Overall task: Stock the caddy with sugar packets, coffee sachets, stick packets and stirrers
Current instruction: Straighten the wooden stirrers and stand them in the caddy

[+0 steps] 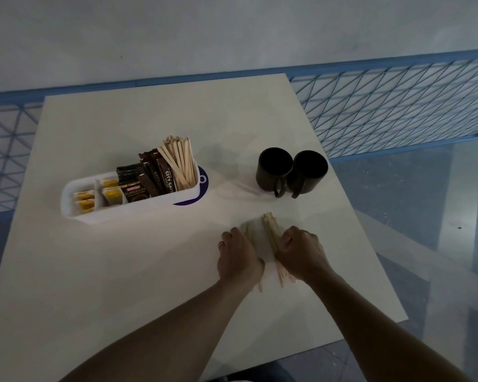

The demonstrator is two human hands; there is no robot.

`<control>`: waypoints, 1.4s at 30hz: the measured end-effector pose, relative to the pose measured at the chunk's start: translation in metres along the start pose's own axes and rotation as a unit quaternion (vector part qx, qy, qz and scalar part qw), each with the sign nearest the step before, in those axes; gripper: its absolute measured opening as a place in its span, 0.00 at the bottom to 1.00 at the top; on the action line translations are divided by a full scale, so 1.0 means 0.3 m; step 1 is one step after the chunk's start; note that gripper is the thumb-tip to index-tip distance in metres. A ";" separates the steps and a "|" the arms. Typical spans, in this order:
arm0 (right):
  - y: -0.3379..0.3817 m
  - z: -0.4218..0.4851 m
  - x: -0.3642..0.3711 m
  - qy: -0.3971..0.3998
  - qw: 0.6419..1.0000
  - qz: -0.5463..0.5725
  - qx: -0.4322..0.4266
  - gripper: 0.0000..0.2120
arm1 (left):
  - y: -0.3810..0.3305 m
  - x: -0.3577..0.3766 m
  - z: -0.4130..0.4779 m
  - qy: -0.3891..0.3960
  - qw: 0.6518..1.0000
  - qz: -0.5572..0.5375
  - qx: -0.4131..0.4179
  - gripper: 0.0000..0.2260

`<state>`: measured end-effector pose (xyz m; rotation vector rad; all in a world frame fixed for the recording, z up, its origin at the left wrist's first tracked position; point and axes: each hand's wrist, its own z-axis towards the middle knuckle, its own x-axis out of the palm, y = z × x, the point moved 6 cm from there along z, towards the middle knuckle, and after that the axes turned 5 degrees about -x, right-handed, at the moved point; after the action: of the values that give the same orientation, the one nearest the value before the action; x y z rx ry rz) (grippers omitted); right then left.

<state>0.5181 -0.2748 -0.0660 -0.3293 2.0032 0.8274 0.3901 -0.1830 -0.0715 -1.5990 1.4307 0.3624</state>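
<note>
A white caddy (75, 213) stands at the table's left middle. It holds yellow sugar packets (84, 201) at its left end, dark coffee sachets (134, 190) and brown stick packets (164, 176) in the middle, and upright wooden stirrers (181, 162) at its right end. A loose bundle of wooden stirrers (269, 230) lies on the table nearer me. My right hand (300, 250) curls its fingers round this bundle from the right. My left hand (238, 256) rests on the bundle's left side, covering a few stirrers; its grip is hidden.
Two dark mugs (291, 170) stand side by side right of the caddy. A purple round piece (203, 186) shows behind the caddy's right end. The white table (122, 271) ends just right of my hands; a blue mesh railing (398, 111) runs behind.
</note>
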 end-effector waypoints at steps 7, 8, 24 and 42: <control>0.002 0.003 0.020 -0.010 1.000 -0.022 -0.010 0.17 | -0.005 -0.003 -0.010 -0.037 0.999 0.018 0.012 0.24; 0.006 0.003 0.016 -0.018 0.999 -0.024 -0.010 0.14 | -0.009 -0.005 -0.011 -0.046 0.999 0.026 0.012 0.22; 0.008 0.031 0.027 0.016 1.000 -0.007 0.018 0.07 | 0.018 -0.051 0.037 -0.010 0.996 0.087 -0.013 0.12; -0.008 0.040 -0.038 0.050 0.997 0.058 0.033 0.05 | 0.019 -0.093 0.063 0.000 0.991 0.106 0.083 0.11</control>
<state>0.5333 -0.2696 -0.0616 -0.2225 2.1550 0.8277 0.3838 -0.1503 -0.0633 -1.3181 1.5918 0.3561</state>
